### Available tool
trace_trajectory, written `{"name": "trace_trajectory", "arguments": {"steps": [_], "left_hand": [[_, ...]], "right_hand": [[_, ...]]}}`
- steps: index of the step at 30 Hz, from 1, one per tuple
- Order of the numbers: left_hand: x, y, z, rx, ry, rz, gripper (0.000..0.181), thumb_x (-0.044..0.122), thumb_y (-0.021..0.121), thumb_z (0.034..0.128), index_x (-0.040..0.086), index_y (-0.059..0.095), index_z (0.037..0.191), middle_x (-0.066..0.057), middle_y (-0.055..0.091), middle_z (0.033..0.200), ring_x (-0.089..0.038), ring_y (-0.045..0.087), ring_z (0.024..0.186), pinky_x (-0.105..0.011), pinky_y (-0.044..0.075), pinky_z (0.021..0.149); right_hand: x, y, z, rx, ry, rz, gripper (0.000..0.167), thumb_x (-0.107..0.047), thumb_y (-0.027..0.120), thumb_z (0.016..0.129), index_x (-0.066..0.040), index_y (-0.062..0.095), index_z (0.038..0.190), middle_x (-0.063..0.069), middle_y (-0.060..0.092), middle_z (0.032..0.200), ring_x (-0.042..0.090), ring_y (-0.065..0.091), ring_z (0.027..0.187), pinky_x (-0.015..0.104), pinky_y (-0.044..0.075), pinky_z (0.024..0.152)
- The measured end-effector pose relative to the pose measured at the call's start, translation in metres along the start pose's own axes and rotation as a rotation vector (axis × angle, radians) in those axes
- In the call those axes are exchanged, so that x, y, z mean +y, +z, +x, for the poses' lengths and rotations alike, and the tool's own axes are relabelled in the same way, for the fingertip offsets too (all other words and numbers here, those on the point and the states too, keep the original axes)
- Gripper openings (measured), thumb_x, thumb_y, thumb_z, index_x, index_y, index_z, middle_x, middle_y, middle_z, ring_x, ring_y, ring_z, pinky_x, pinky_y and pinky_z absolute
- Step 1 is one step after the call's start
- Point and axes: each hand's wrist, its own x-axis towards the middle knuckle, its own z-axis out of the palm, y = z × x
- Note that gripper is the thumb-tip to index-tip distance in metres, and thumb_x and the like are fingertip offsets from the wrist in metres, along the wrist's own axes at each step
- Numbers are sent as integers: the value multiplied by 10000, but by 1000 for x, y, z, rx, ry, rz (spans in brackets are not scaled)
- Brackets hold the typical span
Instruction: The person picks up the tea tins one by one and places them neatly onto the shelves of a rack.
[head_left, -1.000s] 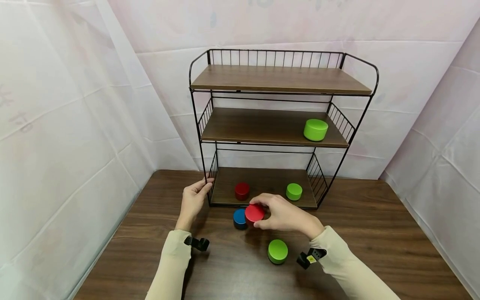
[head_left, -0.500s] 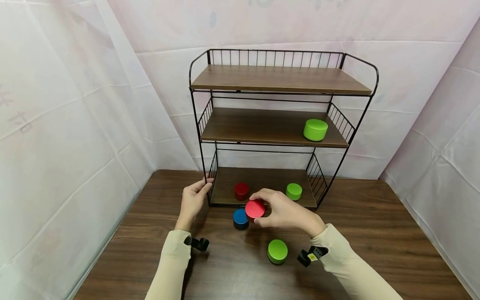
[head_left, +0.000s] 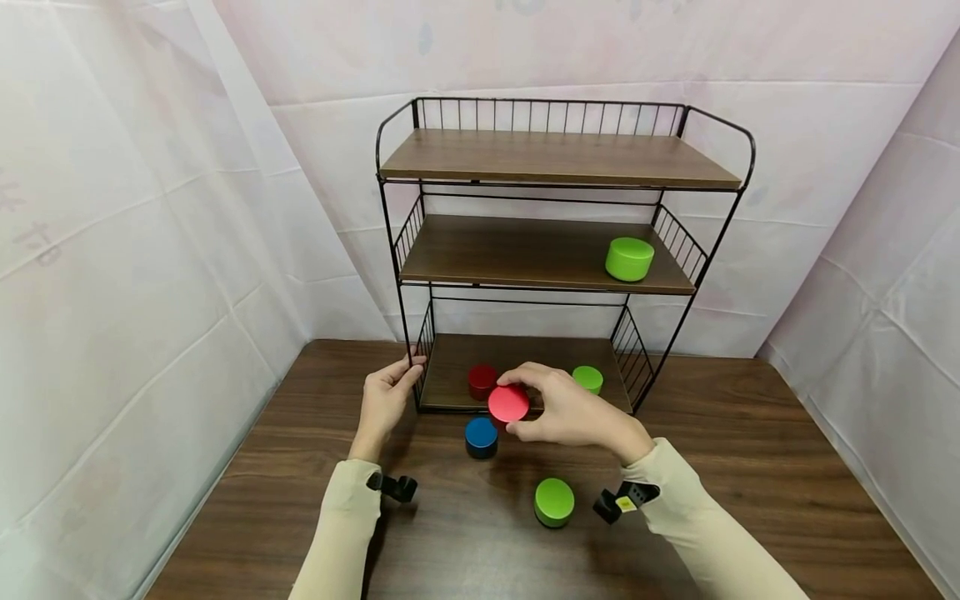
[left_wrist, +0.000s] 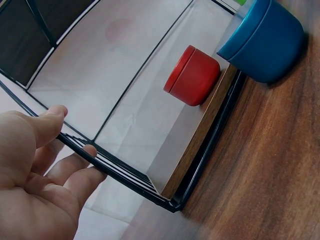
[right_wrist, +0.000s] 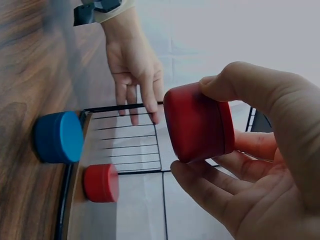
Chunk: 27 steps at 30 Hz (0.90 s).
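Note:
My right hand (head_left: 573,408) pinches a red round container (head_left: 508,403) between thumb and fingers, above the front edge of the rack's bottom shelf; the right wrist view shows this red container (right_wrist: 197,122) held off every surface. My left hand (head_left: 384,406) grips the black front post at the rack's lower left, thumb and fingers around the wire in the left wrist view (left_wrist: 47,170). A darker red container (head_left: 482,382) sits on the bottom shelf, left of centre. On the table just before the shelf stands a blue container (head_left: 481,438).
The three-tier rack (head_left: 555,158) stands at the table's back against white cloth. One green container (head_left: 629,259) is on the middle shelf at right, another (head_left: 588,380) on the bottom shelf at right, partly behind my right hand. A third green container (head_left: 554,502) stands on the table (head_left: 465,542).
My right hand has lifted the red container and moved it slightly away from me, from beside the blue one to over the shelf's front edge. The left hand has stayed on the post.

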Motion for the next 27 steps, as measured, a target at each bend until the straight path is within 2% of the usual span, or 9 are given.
{"name": "trace_trajectory", "arguments": {"steps": [4, 8, 11, 15, 22, 27], "left_hand": [[16, 0, -5, -16, -11, 7, 284, 109, 646, 1026, -23, 713, 1268, -172, 538, 1507, -266, 575, 1317, -115, 532, 829], [32, 0, -12, -21, -13, 19, 280, 100, 646, 1025, -33, 713, 1262, -174, 553, 1490, -263, 585, 1298, -132, 540, 824], [34, 0, -12, -21, -12, 18, 282, 99, 645, 1025, -36, 711, 1264, -178, 553, 1490, -274, 585, 1303, -131, 540, 831], [34, 0, -11, -28, -15, 15, 289, 104, 642, 1027, -34, 706, 1272, -174, 546, 1499, -288, 583, 1312, -125, 535, 855], [32, 1, -12, -8, -4, 43, 282, 113, 650, 1024, -31, 716, 1258, -164, 572, 1475, -63, 619, 1161, -142, 513, 747], [33, 1, -13, -12, -9, 35, 285, 106, 647, 1025, -41, 711, 1261, -171, 565, 1482, -136, 606, 1238, -130, 515, 762]], "right_hand": [[-2, -7, 1, 26, 24, 9, 505, -188, 823, 843, -115, 636, 1307, -11, 647, 1242, 116, 609, 1018, 310, 573, 857], [-4, -14, 2, 55, 46, 26, 511, -194, 834, 843, -124, 640, 1311, -5, 645, 1261, 133, 610, 1049, 344, 575, 871], [-5, -19, 3, 67, 58, 33, 511, -205, 838, 844, -141, 643, 1311, -15, 643, 1266, 142, 604, 1066, 374, 581, 869], [-6, -24, 4, 69, 66, 32, 505, -211, 845, 845, -154, 645, 1305, -25, 640, 1258, 144, 601, 1067, 348, 580, 856], [-9, -35, 6, 75, 72, 25, 502, -229, 834, 870, -136, 641, 1324, -5, 650, 1213, 152, 612, 1043, 277, 582, 812], [-12, -41, 8, 100, 69, 27, 498, -222, 838, 864, -133, 651, 1317, -6, 663, 1209, 157, 611, 1046, 291, 584, 812]]}}
